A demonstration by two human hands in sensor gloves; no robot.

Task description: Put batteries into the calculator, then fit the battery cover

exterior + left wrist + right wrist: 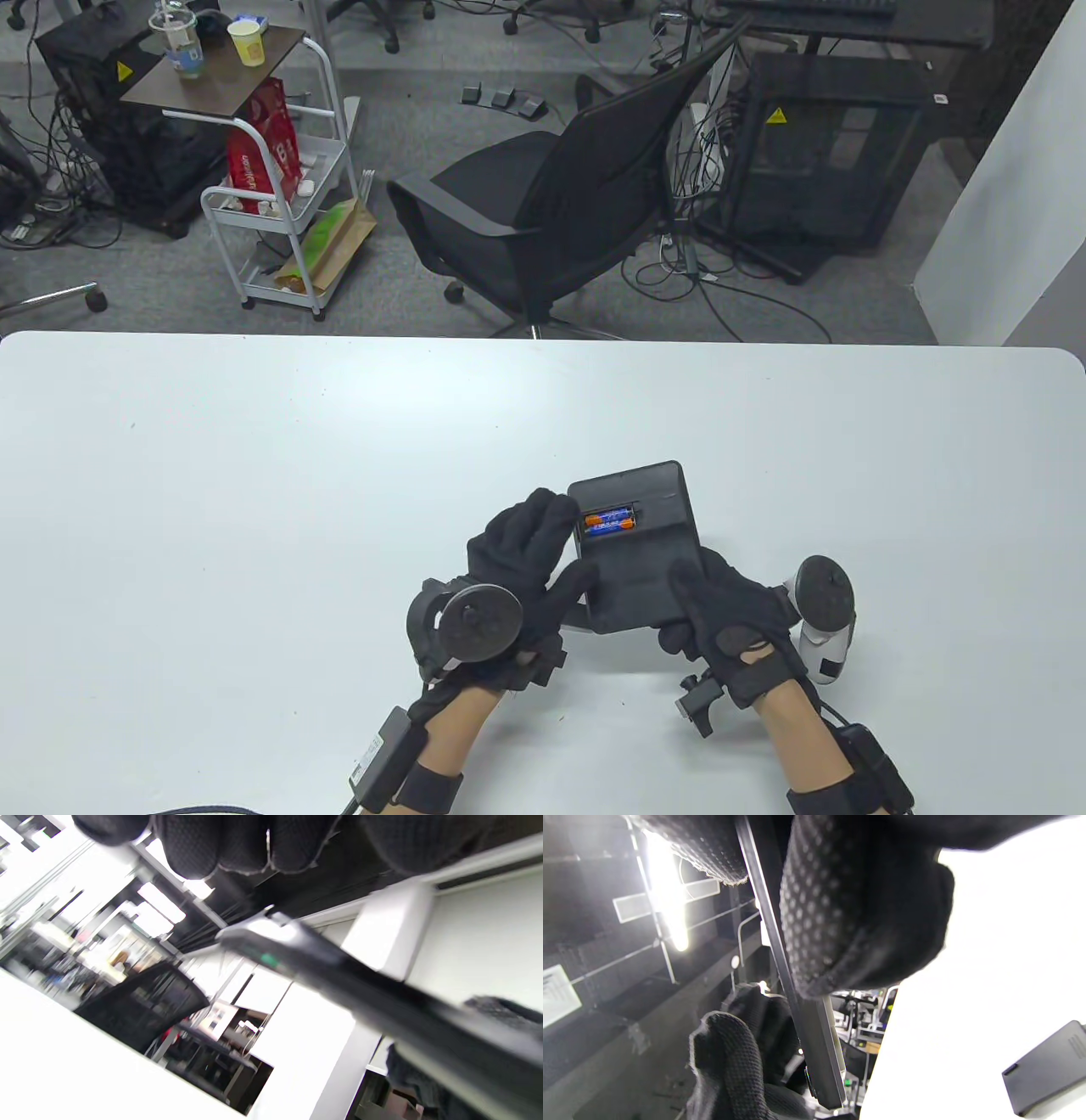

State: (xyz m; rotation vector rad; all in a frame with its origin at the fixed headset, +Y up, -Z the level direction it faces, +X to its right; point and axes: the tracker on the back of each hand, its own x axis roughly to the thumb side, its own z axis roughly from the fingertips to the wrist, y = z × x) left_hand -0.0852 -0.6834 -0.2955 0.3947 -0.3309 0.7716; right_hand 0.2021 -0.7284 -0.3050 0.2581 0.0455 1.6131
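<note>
Gripping the calculator [638,552] in both the left hand [530,569] and right hand [721,611], batteries [609,519] seated, cover [1048,1069] lying apart on table [254,509]; risk: tilting could spill uncovered cells.

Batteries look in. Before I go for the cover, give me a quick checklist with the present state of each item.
1. Both batteries lying in the bay: ok.
2. Polarity: cannot tell.
3. Calculator held back-up: ok; left hand grips its left edge, right hand its lower right corner.
4. Battery cover located: ok, on the table, seen only in the right wrist view.
5. A hand free to fetch it: not ok.
</note>
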